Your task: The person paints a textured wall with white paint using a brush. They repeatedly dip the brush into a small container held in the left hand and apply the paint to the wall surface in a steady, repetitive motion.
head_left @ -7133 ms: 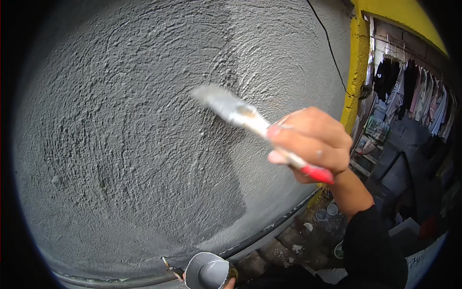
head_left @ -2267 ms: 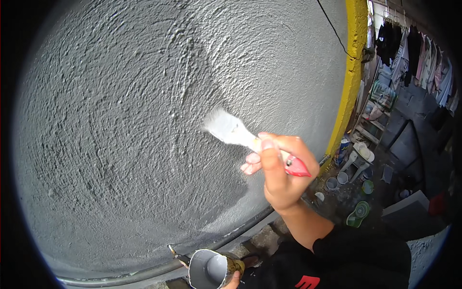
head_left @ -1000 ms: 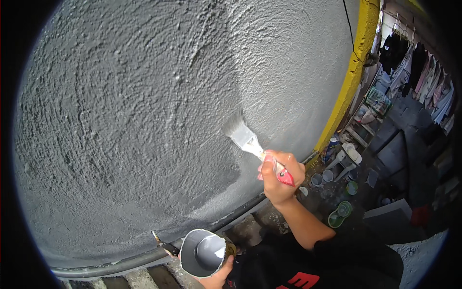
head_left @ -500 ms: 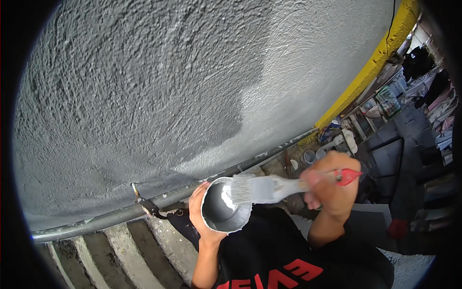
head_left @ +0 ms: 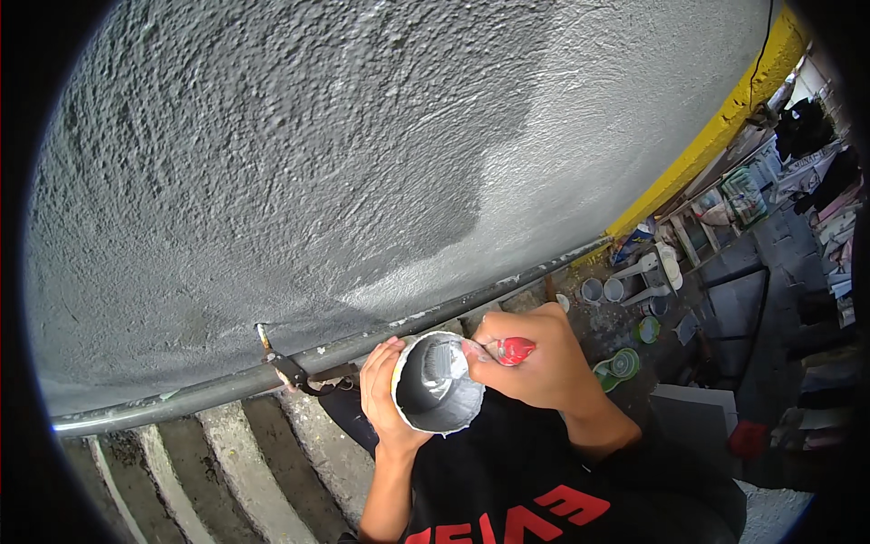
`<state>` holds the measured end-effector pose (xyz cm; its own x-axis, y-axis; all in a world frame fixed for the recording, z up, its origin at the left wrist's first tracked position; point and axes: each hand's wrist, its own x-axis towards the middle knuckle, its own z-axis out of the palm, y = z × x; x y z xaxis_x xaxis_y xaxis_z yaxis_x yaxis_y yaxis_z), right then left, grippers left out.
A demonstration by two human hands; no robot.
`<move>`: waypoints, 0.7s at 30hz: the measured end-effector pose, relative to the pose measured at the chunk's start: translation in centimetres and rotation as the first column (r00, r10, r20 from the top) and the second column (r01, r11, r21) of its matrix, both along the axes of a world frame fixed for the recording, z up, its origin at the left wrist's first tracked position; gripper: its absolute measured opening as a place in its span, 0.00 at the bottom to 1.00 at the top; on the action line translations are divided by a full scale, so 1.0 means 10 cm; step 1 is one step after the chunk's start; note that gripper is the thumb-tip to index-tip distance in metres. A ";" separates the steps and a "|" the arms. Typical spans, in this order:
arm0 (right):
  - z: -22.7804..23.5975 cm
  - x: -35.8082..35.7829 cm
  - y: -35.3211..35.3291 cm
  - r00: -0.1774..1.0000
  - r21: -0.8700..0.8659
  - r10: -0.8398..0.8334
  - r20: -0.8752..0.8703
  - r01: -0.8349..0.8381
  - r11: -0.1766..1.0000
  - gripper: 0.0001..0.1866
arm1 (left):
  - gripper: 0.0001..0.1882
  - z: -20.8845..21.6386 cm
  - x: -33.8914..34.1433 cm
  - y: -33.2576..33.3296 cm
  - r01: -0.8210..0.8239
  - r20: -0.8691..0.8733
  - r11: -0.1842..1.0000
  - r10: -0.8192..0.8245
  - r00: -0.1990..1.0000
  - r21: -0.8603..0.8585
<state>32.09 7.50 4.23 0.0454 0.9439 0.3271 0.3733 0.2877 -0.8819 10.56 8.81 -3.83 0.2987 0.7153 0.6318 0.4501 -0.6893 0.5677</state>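
Observation:
My left hand (head_left: 385, 399) is wrapped round the side of a round paint can (head_left: 462, 412) whose inside is coated in grey paint. In my right hand (head_left: 535, 363) is a paintbrush (head_left: 515, 351), gripped by its red-tipped handle. The brush's bristles are down inside the can, against the inner wall, and look coated in grey. My right fingers cover much of the handle near the can's rim. In front stands a rough textured wall (head_left: 299, 163), darker grey on the left and lighter, shinier grey on the right.
A grey pipe (head_left: 208, 390) runs along the wall's foot, with a metal bracket (head_left: 288, 370) on it. Concrete steps (head_left: 245, 453) descend at lower left. A yellow post (head_left: 716, 127) edges the wall at right. Beyond lie several tubs, a green container (head_left: 618, 364) and a white stool (head_left: 645, 276).
My right hand has moved left and turned, lowering the brush from above the rim into the can. The can has shifted slightly to the right.

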 end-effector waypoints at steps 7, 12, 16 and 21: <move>0.14 0.08 -0.15 0.946 -0.049 -0.009 -0.324 -0.008 0.999 0.06 | 0.44 0.04 0.01 -0.04 -0.062 -0.013 0.998 0.062 0.998 -0.026; -0.09 0.04 -0.30 0.748 -0.122 -0.113 -0.654 0.043 0.992 0.05 | 0.44 0.04 0.06 -0.04 -0.062 -0.039 0.998 0.061 0.997 -0.029; -0.25 0.10 -0.32 0.609 -0.095 -0.068 -0.791 -0.011 0.995 0.04 | 0.44 0.00 0.12 -0.01 -0.034 0.004 0.997 0.034 0.999 -0.070; -0.37 0.48 -0.48 0.641 -0.245 -0.031 -0.767 -0.247 0.937 0.07 | 0.45 0.02 0.19 0.07 -0.033 0.036 0.996 0.036 0.999 -0.082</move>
<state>36.94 2.73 0.55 0.0333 0.9968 -0.0721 -0.4726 -0.0479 -0.8800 12.44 9.55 -3.61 0.2504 0.7743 0.5811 0.4505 -0.6245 0.6380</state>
